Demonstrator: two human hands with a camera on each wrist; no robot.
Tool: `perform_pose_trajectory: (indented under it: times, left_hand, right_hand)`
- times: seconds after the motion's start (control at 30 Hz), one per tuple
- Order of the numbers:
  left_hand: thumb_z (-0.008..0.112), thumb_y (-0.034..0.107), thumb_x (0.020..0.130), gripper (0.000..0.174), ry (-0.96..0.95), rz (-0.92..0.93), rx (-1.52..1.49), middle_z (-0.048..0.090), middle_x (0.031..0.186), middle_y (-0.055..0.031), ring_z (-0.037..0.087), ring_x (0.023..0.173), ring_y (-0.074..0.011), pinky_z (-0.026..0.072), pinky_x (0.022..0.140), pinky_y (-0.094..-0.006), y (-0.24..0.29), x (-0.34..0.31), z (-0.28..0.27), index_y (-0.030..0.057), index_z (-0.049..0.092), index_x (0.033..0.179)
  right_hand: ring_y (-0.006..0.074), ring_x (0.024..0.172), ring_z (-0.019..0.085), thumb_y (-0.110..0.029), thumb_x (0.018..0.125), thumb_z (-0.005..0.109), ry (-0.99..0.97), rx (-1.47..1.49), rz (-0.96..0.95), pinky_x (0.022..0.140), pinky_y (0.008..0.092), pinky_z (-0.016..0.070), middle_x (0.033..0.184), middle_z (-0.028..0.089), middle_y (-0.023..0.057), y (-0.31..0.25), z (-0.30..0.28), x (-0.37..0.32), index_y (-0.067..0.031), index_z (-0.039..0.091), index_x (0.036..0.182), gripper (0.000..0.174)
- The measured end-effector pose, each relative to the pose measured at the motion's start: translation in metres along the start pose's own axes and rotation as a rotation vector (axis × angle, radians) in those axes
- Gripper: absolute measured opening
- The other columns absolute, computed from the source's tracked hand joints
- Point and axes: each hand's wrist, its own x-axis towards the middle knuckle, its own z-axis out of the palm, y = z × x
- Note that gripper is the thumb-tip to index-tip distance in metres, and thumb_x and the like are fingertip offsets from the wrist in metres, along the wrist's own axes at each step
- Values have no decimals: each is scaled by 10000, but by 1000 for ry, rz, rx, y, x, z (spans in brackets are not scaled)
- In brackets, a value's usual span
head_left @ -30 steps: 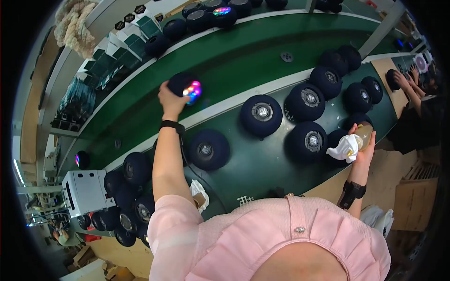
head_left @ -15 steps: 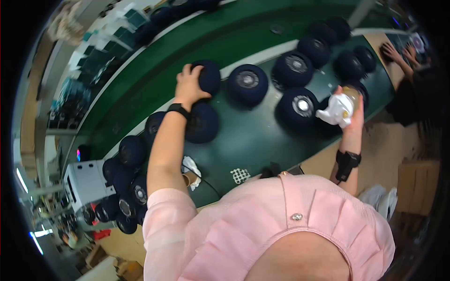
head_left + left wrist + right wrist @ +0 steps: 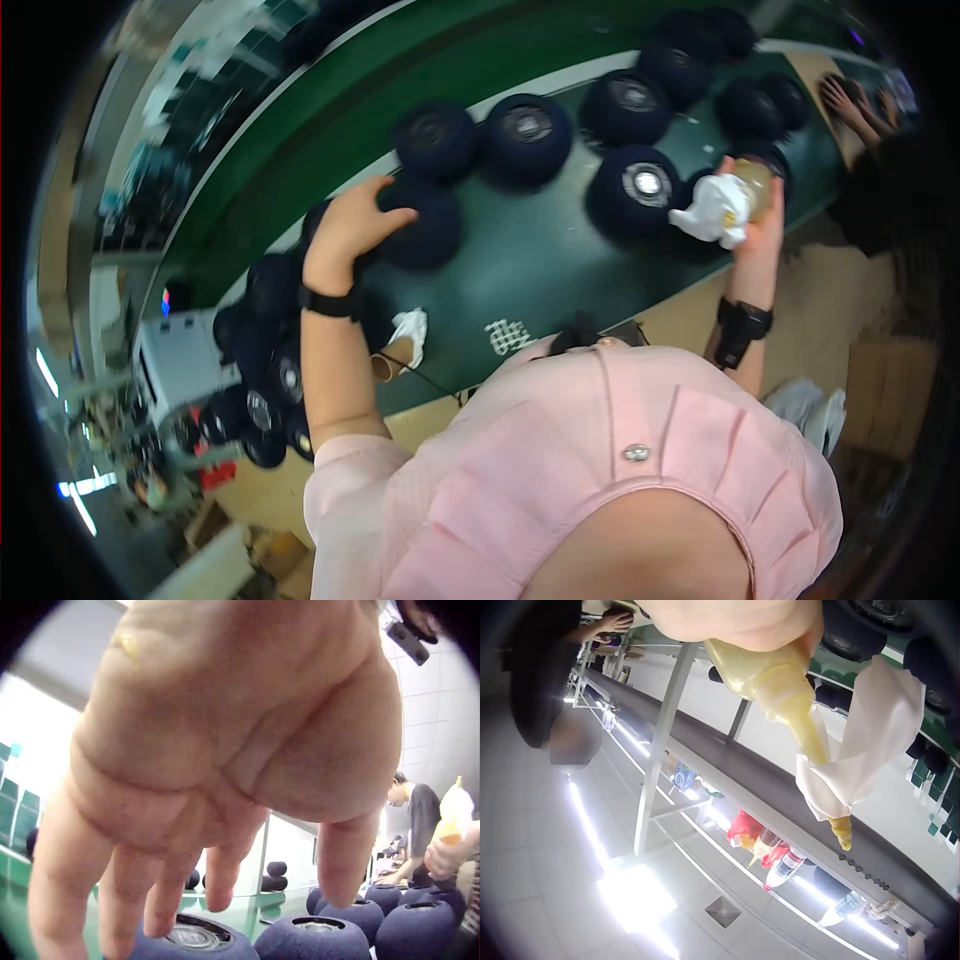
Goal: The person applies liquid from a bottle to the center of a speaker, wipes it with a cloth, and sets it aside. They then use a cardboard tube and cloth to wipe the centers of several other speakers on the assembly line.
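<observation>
My left hand point(image 3: 350, 225) hovers with fingers spread and nothing in its grasp, at the left side of a round dark-blue speaker point(image 3: 425, 230) on the green table. Just behind that one stands another round speaker point(image 3: 435, 138), its disc facing up. In the left wrist view the palm faces the camera, and a speaker with a grey disc point(image 3: 199, 937) shows below the fingertips. My right hand point(image 3: 765, 240) grips a squeeze bottle point(image 3: 776, 679) of yellowish stuff, its long nozzle wrapped in a white cloth point(image 3: 881, 712). The nozzle tip pokes out past the cloth.
Several more speakers point(image 3: 632, 195) stand along the table's right side, with others clustered by a white machine point(image 3: 185, 360) at left. A cardboard tube point(image 3: 393, 360) with white tissue lies near the front edge, beside a cable. Another person's hand point(image 3: 845, 100) works at far right.
My left hand has brought a speaker with coloured lights from the green belt to the table, let go of it, and moved toward the lower left. My right hand still holds the bottle.
</observation>
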Motion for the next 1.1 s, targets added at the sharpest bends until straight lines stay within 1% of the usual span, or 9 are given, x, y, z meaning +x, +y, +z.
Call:
perform_pose_trajectory:
  times: [0.17, 0.3, 0.5, 0.6, 0.8, 0.9, 1.0, 1.03, 1.1]
  left_hand:
    - [842, 229, 469, 1046, -44, 112, -62, 293, 1404, -258, 387, 1243, -380, 353, 1020, -356, -42, -5, 46, 88, 338, 1374]
    - [839, 196, 477, 1074, 30, 30, -3, 283, 1404, -258, 396, 1220, -422, 371, 1009, -395, -33, -6, 57, 154, 292, 1400]
    - [762, 302, 631, 738, 150, 86, -121, 490, 1249, -200, 469, 1163, -353, 405, 968, -381, -39, 12, 59, 38, 482, 1261]
    - [758, 289, 642, 722, 123, 53, -119, 492, 1245, -197, 471, 1160, -354, 406, 966, -383, -30, 6, 51, 35, 483, 1259]
    - [694, 122, 719, 327, 673, 313, -365, 586, 1082, -145, 550, 1036, -300, 434, 893, -358, 28, -100, 55, 22, 600, 1016]
    - [715, 116, 708, 205, 735, 21, -494, 591, 1017, -130, 561, 979, -271, 439, 862, -354, 9, -154, 92, 43, 637, 883]
    - [735, 159, 699, 385, 1006, -515, -100, 530, 976, -143, 503, 953, -291, 414, 851, -381, -60, -193, 137, 5, 554, 1001]
    - [720, 194, 699, 498, 1010, -733, -123, 489, 1074, -191, 439, 1059, -317, 401, 855, -405, -81, -202, 154, -9, 492, 1092]
    - [744, 255, 705, 556, 884, -984, -310, 499, 1062, -195, 512, 933, -304, 439, 798, -395, -114, -213, 184, -22, 473, 1104]
  right_hand:
    - [365, 1052, 498, -438, 851, 545, 29, -21, 82, 915, 481, 429, 1158, 484, 240, 22, 13, 3, 29, 393, 1223, 616]
    - [349, 1039, 499, -409, 833, 585, 19, -61, 156, 909, 466, 436, 1153, 480, 241, 47, 23, 6, 45, 397, 1206, 617]
    - [355, 1014, 503, -407, 849, 561, 10, -97, 278, 891, 466, 442, 1128, 488, 244, 69, 31, 12, 43, 421, 1179, 575]
    - [371, 1003, 502, -410, 861, 542, 33, -91, 291, 878, 483, 443, 1133, 490, 258, 69, 30, 15, 45, 442, 1164, 556]
    - [387, 1079, 487, -420, 863, 524, -118, -249, 315, 940, 496, 402, 1169, 502, 265, 47, 15, 31, 58, 438, 1196, 589]
    - [364, 1058, 490, -412, 851, 545, -68, -204, 336, 925, 470, 418, 1162, 491, 258, 60, 26, 28, 66, 424, 1187, 596]
    - [358, 1044, 491, -405, 841, 565, -62, -220, 380, 916, 462, 425, 1142, 495, 249, 75, 39, 26, 64, 430, 1166, 587]
    - [356, 1039, 491, -401, 836, 576, -52, -221, 390, 912, 459, 428, 1130, 499, 245, 81, 43, 26, 62, 434, 1155, 580]
    - [355, 1034, 492, -395, 829, 588, -53, -249, 407, 908, 457, 431, 1123, 501, 241, 94, 50, 22, 60, 437, 1148, 576]
